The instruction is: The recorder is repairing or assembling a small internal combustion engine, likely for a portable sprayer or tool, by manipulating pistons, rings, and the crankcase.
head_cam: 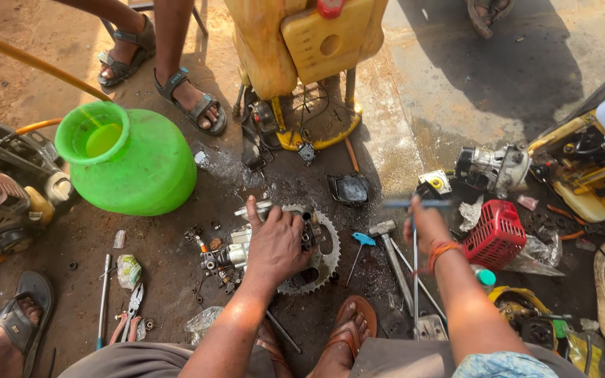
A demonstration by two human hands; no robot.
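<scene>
Grey metal engine part [236, 255] lies on the oily ground near the middle of the scene, resting against a toothed steel sprocket disc [323, 255]. The left hand [274, 245] presses down flat on it, fingers spread and curled over its top (small nuts and bolts lie scattered just to its left). The right hand [425, 227] is closed around a long thin T-handled metal tool [415, 266], which stands upright with its crossbar at the top. Just left of that tool a steel hammer [392, 255] lies on the ground, beside a small blue-handled key [360, 246]. A red plastic ribbed cover [495, 234] sits to the right. Farther left stands a round bright green plastic pot [131, 157], and at the far side a yellow plastic tank [302, 42]. Red-handled pliers [129, 315] lie near left.
</scene>
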